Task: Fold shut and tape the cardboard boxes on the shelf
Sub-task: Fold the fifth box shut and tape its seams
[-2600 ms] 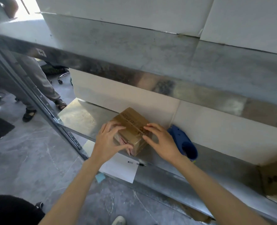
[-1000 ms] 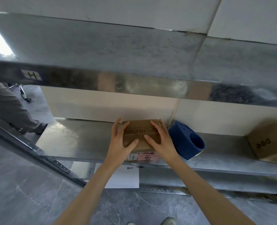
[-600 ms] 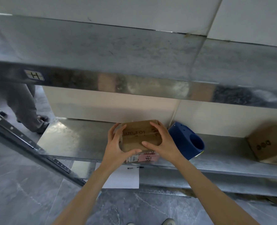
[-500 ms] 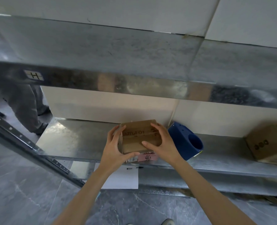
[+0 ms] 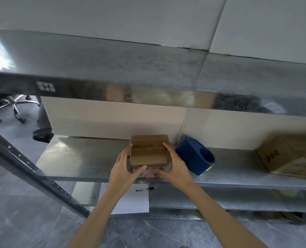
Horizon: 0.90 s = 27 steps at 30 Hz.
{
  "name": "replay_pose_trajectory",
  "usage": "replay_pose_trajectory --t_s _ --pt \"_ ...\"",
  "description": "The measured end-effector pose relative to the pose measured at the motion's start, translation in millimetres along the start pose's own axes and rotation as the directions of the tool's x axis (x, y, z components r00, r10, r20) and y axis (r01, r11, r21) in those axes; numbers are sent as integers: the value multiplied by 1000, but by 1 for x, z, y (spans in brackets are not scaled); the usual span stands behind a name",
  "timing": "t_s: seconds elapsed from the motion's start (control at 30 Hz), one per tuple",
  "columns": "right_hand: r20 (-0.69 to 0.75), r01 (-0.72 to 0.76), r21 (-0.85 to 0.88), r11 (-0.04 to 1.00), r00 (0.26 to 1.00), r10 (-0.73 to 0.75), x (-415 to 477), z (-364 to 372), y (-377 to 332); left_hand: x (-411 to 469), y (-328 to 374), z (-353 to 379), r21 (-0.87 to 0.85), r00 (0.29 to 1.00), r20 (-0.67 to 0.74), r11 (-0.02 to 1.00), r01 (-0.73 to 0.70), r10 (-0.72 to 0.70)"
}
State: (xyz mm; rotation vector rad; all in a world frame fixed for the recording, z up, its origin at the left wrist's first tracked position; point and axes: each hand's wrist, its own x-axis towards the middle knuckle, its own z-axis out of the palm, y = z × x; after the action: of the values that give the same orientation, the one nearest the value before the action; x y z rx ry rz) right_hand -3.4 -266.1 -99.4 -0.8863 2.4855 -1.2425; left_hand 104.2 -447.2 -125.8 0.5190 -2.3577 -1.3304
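A small brown cardboard box (image 5: 149,151) with its top flaps folded shut stands on the metal shelf (image 5: 77,158), a pink label on its front face. My left hand (image 5: 123,170) grips the box's left front corner, fingers up along the side and thumb across the front. My right hand (image 5: 175,167) grips the right front corner the same way, its index finger reaching the top edge. A blue tape dispenser (image 5: 193,156) lies just right of the box. A second cardboard box (image 5: 290,156) sits at the far right of the shelf.
An upper metal shelf (image 5: 148,72) overhangs the work area. A slanted dark upright (image 5: 32,169) crosses the left. A white sheet with a pen (image 5: 130,199) lies on the lower shelf. At the far left are a person's leg (image 5: 41,126) and a chair base (image 5: 12,108).
Both hands have slid off the box's top to its front corners, with the thumbs now on the front face. The box stays squared on the shelf.
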Motion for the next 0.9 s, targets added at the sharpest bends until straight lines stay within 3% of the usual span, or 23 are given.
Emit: replay_pose_trajectory --t_s 0.2,0.4,0.73,0.9 --pt "-102 16 -76 997 995 -24 -1 -8 -14 4 21 -3 6 996 -54 997 -75 75" --pt "-249 73 -40 996 965 -81 -2 -59 -22 24 76 2 13 976 -71 979 -205 206" --pt "-386 -34 -60 998 922 8 -32 -177 22 47 174 86 -12 920 102 925 -380 380" --pt "-384 -101 -75 992 921 65 -52 -237 69 47 206 146 -15 907 174 922 -387 383"
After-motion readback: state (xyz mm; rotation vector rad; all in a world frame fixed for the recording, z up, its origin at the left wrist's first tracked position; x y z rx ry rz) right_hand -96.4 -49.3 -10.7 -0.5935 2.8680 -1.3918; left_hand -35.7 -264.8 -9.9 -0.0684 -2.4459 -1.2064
